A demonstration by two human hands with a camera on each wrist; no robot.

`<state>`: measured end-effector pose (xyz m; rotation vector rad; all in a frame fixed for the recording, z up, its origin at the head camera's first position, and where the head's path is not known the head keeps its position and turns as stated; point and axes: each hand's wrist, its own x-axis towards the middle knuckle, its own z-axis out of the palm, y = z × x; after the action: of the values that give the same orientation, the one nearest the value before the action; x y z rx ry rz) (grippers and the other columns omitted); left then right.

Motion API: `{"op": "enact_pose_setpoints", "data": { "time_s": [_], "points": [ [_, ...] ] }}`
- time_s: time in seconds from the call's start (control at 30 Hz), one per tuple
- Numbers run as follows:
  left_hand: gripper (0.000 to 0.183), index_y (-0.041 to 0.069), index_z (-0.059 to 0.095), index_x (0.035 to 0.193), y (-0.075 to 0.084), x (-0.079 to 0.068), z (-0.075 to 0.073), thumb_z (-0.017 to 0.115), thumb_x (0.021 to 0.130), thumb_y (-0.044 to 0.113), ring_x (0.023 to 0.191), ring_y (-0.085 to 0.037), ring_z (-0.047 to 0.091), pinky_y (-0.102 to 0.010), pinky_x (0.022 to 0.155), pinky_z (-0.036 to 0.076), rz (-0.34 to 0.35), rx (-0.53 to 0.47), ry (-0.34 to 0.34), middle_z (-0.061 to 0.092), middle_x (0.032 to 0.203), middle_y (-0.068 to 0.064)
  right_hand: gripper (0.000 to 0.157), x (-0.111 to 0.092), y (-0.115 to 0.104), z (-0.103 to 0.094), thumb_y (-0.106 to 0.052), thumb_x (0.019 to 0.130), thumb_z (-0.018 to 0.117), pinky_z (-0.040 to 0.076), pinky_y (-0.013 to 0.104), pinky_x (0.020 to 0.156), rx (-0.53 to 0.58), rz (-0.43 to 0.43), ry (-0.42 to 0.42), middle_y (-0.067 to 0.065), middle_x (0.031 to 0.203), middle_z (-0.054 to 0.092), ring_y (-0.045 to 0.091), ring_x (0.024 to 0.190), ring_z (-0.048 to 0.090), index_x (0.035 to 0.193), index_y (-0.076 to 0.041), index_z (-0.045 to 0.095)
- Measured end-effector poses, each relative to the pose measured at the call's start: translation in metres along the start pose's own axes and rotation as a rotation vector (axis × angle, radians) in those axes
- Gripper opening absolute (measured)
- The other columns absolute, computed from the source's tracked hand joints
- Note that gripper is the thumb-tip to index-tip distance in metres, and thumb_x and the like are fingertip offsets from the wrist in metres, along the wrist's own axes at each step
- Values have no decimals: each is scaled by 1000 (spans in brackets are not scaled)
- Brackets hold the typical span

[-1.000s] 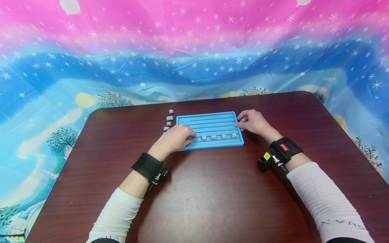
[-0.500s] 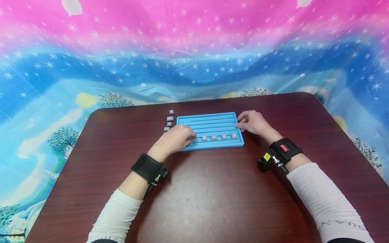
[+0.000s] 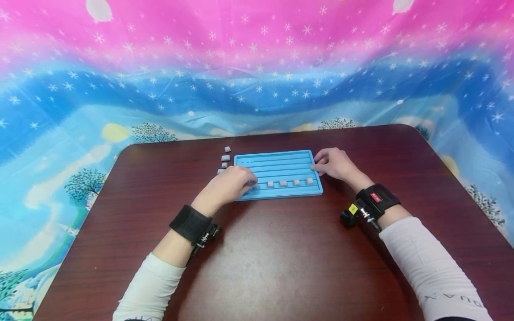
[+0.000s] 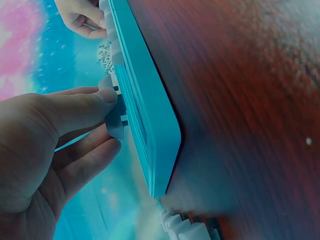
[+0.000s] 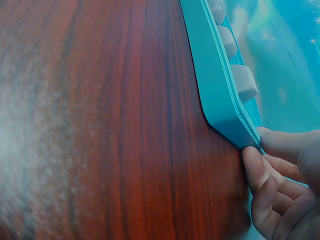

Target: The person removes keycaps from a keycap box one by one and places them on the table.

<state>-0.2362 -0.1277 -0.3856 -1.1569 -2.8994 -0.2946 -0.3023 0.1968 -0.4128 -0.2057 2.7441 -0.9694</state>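
Note:
A light-blue ridged tray (image 3: 277, 193) lies on the table. Several grey keycaps (image 3: 283, 183) sit spaced in a row along its near part. At the left end of that row, my left hand (image 3: 230, 183) pinches a grey keycap (image 4: 116, 114) between thumb and fingers. In the left wrist view this keycap is tilted at the tray's ridges; whether it is seated there I cannot tell. My right hand (image 3: 335, 163) grips the tray's right edge, thumb on the rim and curled fingers against its side (image 5: 252, 162).
Several loose keycaps (image 3: 225, 158) lie in a column on the table just left of the tray, the nearest partly hidden by the left hand. The dark wooden table (image 3: 273, 249) ends in front of a patterned cloth backdrop (image 3: 257, 89).
The left hand has shifted very slightly left with its keycap. My right hand keeps its hold on the tray's edge, and the row of keycaps is unchanged.

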Motion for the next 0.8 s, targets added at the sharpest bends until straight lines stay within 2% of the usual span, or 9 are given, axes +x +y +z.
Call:
{"op": "enact_pose_setpoints", "data": {
  "time_s": [0.37, 0.8],
  "points": [
    [19, 15, 74, 106, 1, -8, -3, 68, 88, 18, 94, -12, 64, -32, 87, 54, -54, 5, 2, 72, 99, 1, 33, -2, 0, 1, -25, 88, 68, 56, 34, 71, -11, -13, 2, 15, 95, 71, 16, 71, 68, 111, -2, 62],
    [13, 14, 74, 99, -4, -16, -6, 68, 88, 15, 88, -12, 63, -31, 82, 54, -16, 12, 53, 70, 92, 1, 33, -4, -2, 0, -25, 88, 68, 56, 34, 72, -11, -11, 4, 15, 95, 71, 16, 72, 68, 111, -2, 62]
  ]
}}
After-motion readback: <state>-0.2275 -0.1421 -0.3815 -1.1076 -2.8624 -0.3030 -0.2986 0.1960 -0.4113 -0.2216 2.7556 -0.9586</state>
